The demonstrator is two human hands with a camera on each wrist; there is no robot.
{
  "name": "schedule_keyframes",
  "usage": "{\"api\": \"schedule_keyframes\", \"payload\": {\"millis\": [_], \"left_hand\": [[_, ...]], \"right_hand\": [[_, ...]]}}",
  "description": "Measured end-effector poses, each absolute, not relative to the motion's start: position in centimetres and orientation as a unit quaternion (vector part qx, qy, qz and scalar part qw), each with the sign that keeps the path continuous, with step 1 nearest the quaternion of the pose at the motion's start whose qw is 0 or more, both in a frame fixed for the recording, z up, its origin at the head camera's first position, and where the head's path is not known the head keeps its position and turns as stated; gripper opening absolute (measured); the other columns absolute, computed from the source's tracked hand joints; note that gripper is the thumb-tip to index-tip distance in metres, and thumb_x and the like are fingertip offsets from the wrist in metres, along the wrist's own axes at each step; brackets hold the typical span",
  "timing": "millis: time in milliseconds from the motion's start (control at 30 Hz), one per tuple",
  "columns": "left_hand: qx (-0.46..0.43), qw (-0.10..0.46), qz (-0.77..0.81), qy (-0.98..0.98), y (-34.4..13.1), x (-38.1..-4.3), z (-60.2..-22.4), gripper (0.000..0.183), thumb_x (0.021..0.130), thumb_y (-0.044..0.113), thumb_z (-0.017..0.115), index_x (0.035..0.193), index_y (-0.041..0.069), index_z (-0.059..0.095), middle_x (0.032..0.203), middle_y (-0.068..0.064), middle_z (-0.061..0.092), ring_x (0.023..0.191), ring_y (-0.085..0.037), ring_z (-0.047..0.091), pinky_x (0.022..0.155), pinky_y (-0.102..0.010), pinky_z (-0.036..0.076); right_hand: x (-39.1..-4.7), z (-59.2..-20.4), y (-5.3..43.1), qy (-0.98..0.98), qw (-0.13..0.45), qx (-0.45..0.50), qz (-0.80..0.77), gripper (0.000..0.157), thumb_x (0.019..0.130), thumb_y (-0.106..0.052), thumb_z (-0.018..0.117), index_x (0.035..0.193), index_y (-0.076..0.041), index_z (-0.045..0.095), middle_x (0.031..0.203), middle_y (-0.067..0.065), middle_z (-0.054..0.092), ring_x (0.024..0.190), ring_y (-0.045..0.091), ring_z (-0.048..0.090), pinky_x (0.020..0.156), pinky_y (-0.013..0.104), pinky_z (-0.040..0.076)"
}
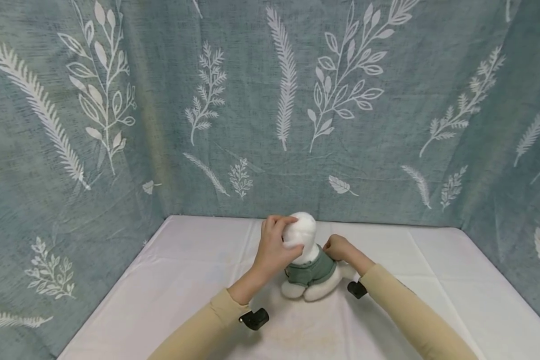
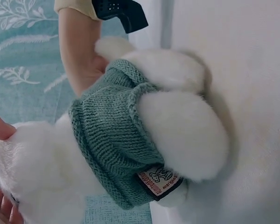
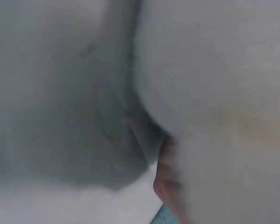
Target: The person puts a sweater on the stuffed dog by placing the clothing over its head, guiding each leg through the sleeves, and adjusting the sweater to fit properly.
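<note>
A white plush toy point(image 1: 321, 290) in a green knitted sweater point(image 2: 113, 128) sits on the white-covered table, its back towards the head camera. My left hand point(image 1: 276, 245) grips the toy's round white head point(image 1: 303, 230), thumb low and fingers over the far side. At the toy's right flank, my right hand point(image 1: 337, 248) has its fingers curled at the sweater's edge and pinches the knit there. In the right wrist view the fingers point(image 3: 167, 179) show only partly behind the blurred white fur. A label point(image 2: 159, 181) hangs from the sweater's hem.
The white cloth-covered table point(image 1: 198, 275) reaches back to a teal curtain point(image 1: 247, 100) with white leaf prints, which also hangs along both sides. A black wrist camera point(image 1: 254, 319) sits under the left sleeve, and another black camera point(image 1: 357, 289) under the right.
</note>
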State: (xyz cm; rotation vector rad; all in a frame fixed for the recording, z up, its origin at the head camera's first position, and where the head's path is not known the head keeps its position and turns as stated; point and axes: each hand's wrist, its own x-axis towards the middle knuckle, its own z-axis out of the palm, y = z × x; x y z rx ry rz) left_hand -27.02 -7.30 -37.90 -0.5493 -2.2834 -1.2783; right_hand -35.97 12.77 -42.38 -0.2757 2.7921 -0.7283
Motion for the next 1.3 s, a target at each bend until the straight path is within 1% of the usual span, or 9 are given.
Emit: {"api": "schedule_keyframes", "payload": {"millis": [167, 300, 400, 500, 600, 700, 800, 967, 1300], "left_hand": [[-0.201, 0.230, -0.470, -0.828, -7.7, -27.3, -37.8, 0.047, 0.077, 0.015, 0.077, 0.120, 0.011, 0.060, 0.113, -0.011, 0.047, 0.103, -0.025, 0.043, 0.083, -0.043, 0.046], [-0.197, 0.224, -0.502, -0.812, -9.1, -28.3, -37.3, 0.038, 0.084, 0.023, 0.072, 0.119, 0.010, 0.061, 0.111, -0.011, 0.054, 0.096, -0.022, 0.051, 0.079, -0.039, 0.048], [-0.173, 0.199, -0.536, -0.802, -10.5, -29.7, -36.8, 0.031, 0.091, 0.030, 0.064, 0.116, 0.012, 0.063, 0.109, -0.009, 0.060, 0.095, -0.020, 0.055, 0.081, -0.038, 0.048], [-0.139, 0.129, -0.568, -0.801, -11.6, -31.4, -36.6, 0.030, 0.094, 0.035, 0.059, 0.115, 0.014, 0.064, 0.111, -0.007, 0.063, 0.098, -0.021, 0.057, 0.086, -0.039, 0.048], [-0.120, 0.024, -0.596, -0.794, -12.0, -32.9, -36.8, 0.035, 0.096, 0.036, 0.055, 0.121, 0.012, 0.063, 0.120, -0.009, 0.061, 0.108, -0.024, 0.056, 0.091, -0.040, 0.047], [-0.131, -0.069, -0.621, -0.770, -11.9, -33.8, -37.6, 0.041, 0.100, 0.032, 0.048, 0.131, 0.008, 0.055, 0.134, -0.011, 0.054, 0.122, -0.028, 0.051, 0.097, -0.040, 0.045], [-0.149, -0.123, -0.650, -0.735, -11.9, -34.2, -38.4, 0.041, 0.101, 0.028, 0.044, 0.137, 0.008, 0.049, 0.142, -0.011, 0.046, 0.130, -0.027, 0.044, 0.103, -0.041, 0.040], [-0.167, -0.146, -0.676, -0.702, -12.3, -34.6, -39.3, 0.040, 0.100, 0.025, 0.044, 0.137, 0.011, 0.049, 0.143, -0.008, 0.046, 0.128, -0.022, 0.045, 0.106, -0.041, 0.037], [-0.196, -0.160, -0.676, -0.692, -12.9, -34.6, -39.6, 0.040, 0.100, 0.028, 0.045, 0.134, 0.009, 0.050, 0.132, -0.006, 0.050, 0.108, -0.015, 0.052, 0.090, -0.035, 0.045]], "right_hand": [[-34.9, -41.7, 13.2, 0.958, 0.062, -0.100, -0.260, 0.022, 0.090, -0.018, 0.062, 0.096, 0.001, 0.072, 0.091, 0.012, 0.070, 0.081, 0.023, 0.064, 0.071, 0.035, 0.054], [-33.1, -39.9, 13.0, 0.951, -0.022, -0.100, -0.291, 0.025, 0.094, -0.024, 0.059, 0.101, -0.002, 0.069, 0.093, 0.010, 0.068, 0.083, 0.023, 0.063, 0.070, 0.037, 0.052], [-31.0, -38.3, 12.4, 0.930, -0.056, -0.093, -0.351, 0.029, 0.096, -0.029, 0.056, 0.108, -0.004, 0.065, 0.094, 0.010, 0.068, 0.082, 0.020, 0.063, 0.068, 0.035, 0.052], [-28.6, -36.9, 11.4, 0.901, -0.055, -0.093, -0.420, 0.036, 0.095, -0.036, 0.057, 0.113, -0.005, 0.060, 0.096, 0.011, 0.068, 0.079, 0.017, 0.065, 0.067, 0.031, 0.053], [-26.6, -36.2, 10.1, 0.880, -0.040, -0.097, -0.464, 0.047, 0.091, -0.041, 0.062, 0.120, -0.006, 0.053, 0.103, 0.012, 0.065, 0.083, 0.017, 0.066, 0.068, 0.030, 0.055], [-25.6, -36.2, 8.9, 0.870, -0.029, -0.099, -0.482, 0.057, 0.088, -0.040, 0.066, 0.128, -0.004, 0.045, 0.109, 0.012, 0.061, 0.091, 0.020, 0.066, 0.071, 0.032, 0.055], [-25.5, -36.5, 8.1, 0.869, -0.035, -0.095, -0.485, 0.061, 0.087, -0.036, 0.068, 0.131, -0.003, 0.041, 0.108, 0.011, 0.059, 0.095, 0.022, 0.065, 0.073, 0.032, 0.055], [-25.7, -36.7, 7.5, 0.868, -0.055, -0.095, -0.484, 0.060, 0.085, -0.032, 0.071, 0.128, -0.002, 0.043, 0.101, 0.011, 0.058, 0.088, 0.020, 0.066, 0.069, 0.030, 0.056], [-26.3, -37.8, 6.9, 0.867, -0.088, -0.098, -0.481, 0.072, 0.076, -0.039, 0.079, 0.125, -0.001, 0.043, 0.095, 0.012, 0.057, 0.075, 0.016, 0.060, 0.063, 0.028, 0.053]]}}
